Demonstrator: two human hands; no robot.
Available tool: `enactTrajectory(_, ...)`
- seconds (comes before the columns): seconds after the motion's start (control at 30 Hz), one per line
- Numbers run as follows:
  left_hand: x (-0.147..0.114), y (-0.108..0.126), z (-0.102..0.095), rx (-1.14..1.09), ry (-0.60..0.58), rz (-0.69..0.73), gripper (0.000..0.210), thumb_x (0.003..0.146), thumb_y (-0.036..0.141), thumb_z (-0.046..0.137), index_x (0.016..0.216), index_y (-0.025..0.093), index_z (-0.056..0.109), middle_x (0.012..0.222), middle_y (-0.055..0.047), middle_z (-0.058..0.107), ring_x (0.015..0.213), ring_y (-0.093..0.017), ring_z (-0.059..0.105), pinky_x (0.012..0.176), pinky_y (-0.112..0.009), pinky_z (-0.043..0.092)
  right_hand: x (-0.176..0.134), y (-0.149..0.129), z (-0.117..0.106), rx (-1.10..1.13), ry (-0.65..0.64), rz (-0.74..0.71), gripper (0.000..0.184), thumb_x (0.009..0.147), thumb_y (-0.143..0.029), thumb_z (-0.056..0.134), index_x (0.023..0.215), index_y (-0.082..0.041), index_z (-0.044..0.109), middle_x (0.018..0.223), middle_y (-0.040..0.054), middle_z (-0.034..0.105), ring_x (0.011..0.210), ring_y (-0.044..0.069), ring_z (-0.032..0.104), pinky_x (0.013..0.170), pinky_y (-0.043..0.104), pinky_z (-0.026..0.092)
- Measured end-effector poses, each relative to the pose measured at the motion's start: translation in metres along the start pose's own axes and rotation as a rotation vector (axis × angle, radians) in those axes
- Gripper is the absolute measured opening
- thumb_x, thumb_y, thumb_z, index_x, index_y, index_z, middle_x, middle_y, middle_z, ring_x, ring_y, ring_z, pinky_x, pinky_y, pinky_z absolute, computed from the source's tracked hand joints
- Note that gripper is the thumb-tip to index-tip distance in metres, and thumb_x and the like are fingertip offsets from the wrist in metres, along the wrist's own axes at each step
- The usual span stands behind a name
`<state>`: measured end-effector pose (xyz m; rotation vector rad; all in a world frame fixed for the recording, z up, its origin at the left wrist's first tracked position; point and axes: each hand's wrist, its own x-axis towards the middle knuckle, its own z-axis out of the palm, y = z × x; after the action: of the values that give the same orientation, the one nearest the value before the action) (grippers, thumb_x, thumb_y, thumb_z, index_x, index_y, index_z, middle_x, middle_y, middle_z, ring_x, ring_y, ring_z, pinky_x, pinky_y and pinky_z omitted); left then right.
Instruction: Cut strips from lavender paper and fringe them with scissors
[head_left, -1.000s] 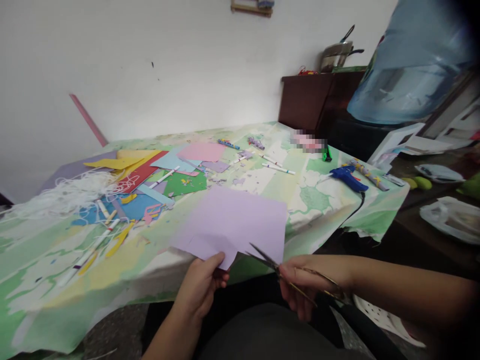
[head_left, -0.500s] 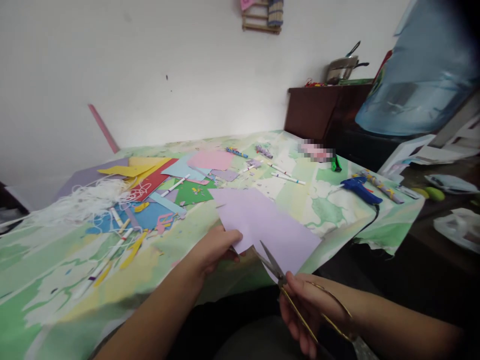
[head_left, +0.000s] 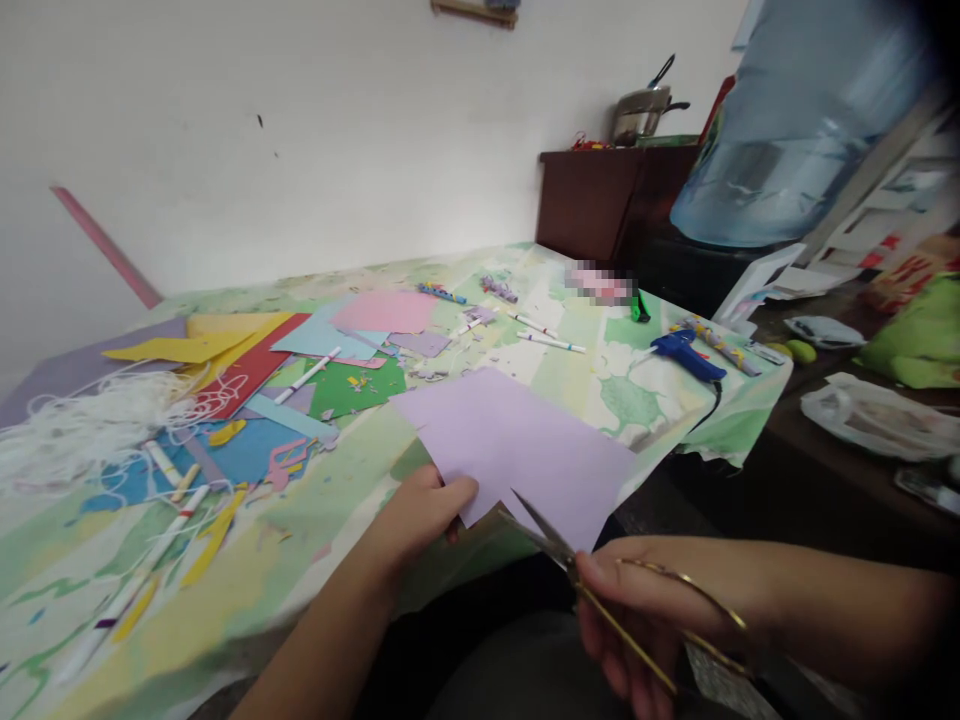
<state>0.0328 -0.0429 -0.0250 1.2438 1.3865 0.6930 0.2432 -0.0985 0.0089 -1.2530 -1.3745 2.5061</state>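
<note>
Purple sheet (head_left: 517,430): thin, matt, smooth paper, flat with straight sides and a small notch in its near side; it lies across the near edge of the bench (head_left: 300,590), roughly midway along, one corner pointing to the right
Left grip (head_left: 426,515): pinching the purple sheet at its near left corner, thumb flat on top, fingers tucked beneath
Right grip (head_left: 626,605): wrapped around the handles of the scissors (head_left: 551,541), just beside the sheet's near right corner; whether a fingertip touches the paper cannot be told
Scissors: slim grey metal blades parted in a narrow V, tips at the notch between both grips; gold-coloured handles, thin and looped
Bench cover: creased cloth, patterned in green, white and pale yellow, drooping loosely past the near edge
String (head_left: 97,425): soft white strands in a loose tangle at the bench's left end, partly over coloured papers (head_left: 259,370)
Coloured papers: flat, overlapping pieces in yellow, red, blue, pink and green, left of the sheet
Markers (head_left: 551,342): smooth white tubes, scattered, two of them toward the far edge
Glue gun (head_left: 686,355): smooth blue plastic, near the bench's right corner, its black cord trailing over the near edge
</note>
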Motion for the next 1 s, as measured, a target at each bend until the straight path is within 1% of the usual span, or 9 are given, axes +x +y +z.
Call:
enactTrajectory(0.07, -0.001, 0.000, 0.000, 0.025, 0.011, 0.014, 0.017, 0.060, 0.017, 0.048, 0.043, 0.016, 0.051, 0.036, 0.001, 0.050, 0.031, -0.010, 0.044, 0.033, -0.020, 0.033, -0.005, -0.010, -0.003, -0.032, 0.058, 0.003, 0.055, 0.070, -0.062, 0.026, 0.066, -0.012, 0.050, 0.053, 0.0012, 0.050, 0.043, 0.009, 0.051, 0.043, 0.022, 0.042)
enactTrajectory(0.13, -0.002, 0.001, 0.001, 0.011, -0.009, 0.029, 0.018, 0.061, 0.017, 0.046, 0.043, 0.015, 0.052, 0.038, 0.000, 0.051, 0.033, -0.010, 0.045, 0.034, -0.020, 0.034, -0.003, -0.016, -0.007, -0.080, 0.123, -0.005, 0.054, 0.071, -0.061, 0.027, 0.065, -0.012, 0.049, 0.050, 0.0010, 0.050, 0.042, 0.009, 0.051, 0.042, 0.022, 0.042)
enactTrajectory(0.3, -0.004, 0.003, 0.000, -0.034, -0.052, 0.070, 0.019, 0.063, 0.021, 0.046, 0.047, 0.015, 0.053, 0.043, 0.000, 0.054, 0.034, -0.009, 0.043, 0.035, -0.019, 0.034, 0.017, -0.007, -0.013, -0.137, 0.067, 0.040, 0.057, 0.071, -0.061, 0.024, 0.061, -0.011, 0.049, 0.050, 0.0013, 0.050, 0.040, 0.009, 0.051, 0.039, 0.021, 0.042)
enactTrajectory(0.43, -0.004, 0.003, 0.000, -0.033, -0.042, 0.064, 0.018, 0.064, 0.024, 0.045, 0.052, 0.015, 0.054, 0.046, -0.001, 0.055, 0.036, -0.010, 0.045, 0.036, -0.020, 0.035, 0.027, -0.002, -0.013, -0.155, 0.124, 0.055, 0.059, 0.070, -0.063, 0.022, 0.059, -0.011, 0.048, 0.046, 0.0007, 0.049, 0.038, 0.009, 0.050, 0.038, 0.022, 0.042)
enactTrajectory(0.63, -0.007, 0.007, 0.000, -0.012, -0.066, 0.016, 0.021, 0.064, 0.024, 0.045, 0.050, 0.013, 0.054, 0.044, -0.001, 0.054, 0.037, -0.009, 0.045, 0.039, -0.020, 0.037, 0.031, -0.009, -0.012, -0.243, 0.190, 0.018, 0.058, 0.068, -0.065, 0.023, 0.061, -0.012, 0.046, 0.047, 0.0000, 0.049, 0.038, 0.009, 0.049, 0.038, 0.022, 0.041)
enactTrajectory(0.73, -0.008, 0.007, -0.001, -0.038, -0.101, -0.004, 0.019, 0.064, 0.025, 0.045, 0.052, 0.013, 0.054, 0.044, 0.000, 0.053, 0.037, -0.010, 0.046, 0.039, -0.021, 0.037, 0.033, -0.008, -0.013, -0.266, 0.172, 0.029, 0.058, 0.068, -0.065, 0.022, 0.062, -0.012, 0.045, 0.046, -0.0001, 0.048, 0.038, 0.009, 0.049, 0.038, 0.022, 0.040)
enactTrajectory(0.83, -0.009, 0.007, 0.000, -0.074, -0.126, 0.028, 0.020, 0.064, 0.026, 0.044, 0.054, 0.013, 0.055, 0.046, 0.000, 0.053, 0.041, -0.011, 0.048, 0.040, -0.021, 0.037, 0.031, -0.006, -0.015, -0.257, 0.107, 0.016, 0.058, 0.068, -0.065, 0.022, 0.064, -0.012, 0.045, 0.049, 0.0002, 0.049, 0.040, 0.009, 0.050, 0.040, 0.022, 0.041)
enactTrajectory(0.9, -0.011, 0.007, 0.002, 0.001, -0.092, 0.018, 0.022, 0.065, 0.028, 0.043, 0.053, 0.013, 0.055, 0.047, 0.000, 0.054, 0.042, -0.011, 0.048, 0.042, -0.022, 0.037, 0.028, -0.008, -0.016, -0.253, 0.052, 0.016, 0.059, 0.068, -0.065, 0.020, 0.066, -0.012, 0.045, 0.050, 0.0008, 0.050, 0.041, 0.009, 0.050, 0.042, 0.022, 0.041)
enactTrajectory(1.0, -0.015, 0.007, 0.006, 0.231, 0.012, 0.011, 0.030, 0.067, 0.033, 0.041, 0.049, 0.014, 0.056, 0.044, -0.001, 0.055, 0.042, -0.013, 0.051, 0.048, -0.024, 0.038, 0.023, -0.015, -0.017, -0.293, 0.025, 0.067, 0.061, 0.068, -0.066, 0.018, 0.065, -0.011, 0.045, 0.051, 0.0015, 0.051, 0.041, 0.009, 0.050, 0.043, 0.022, 0.041)
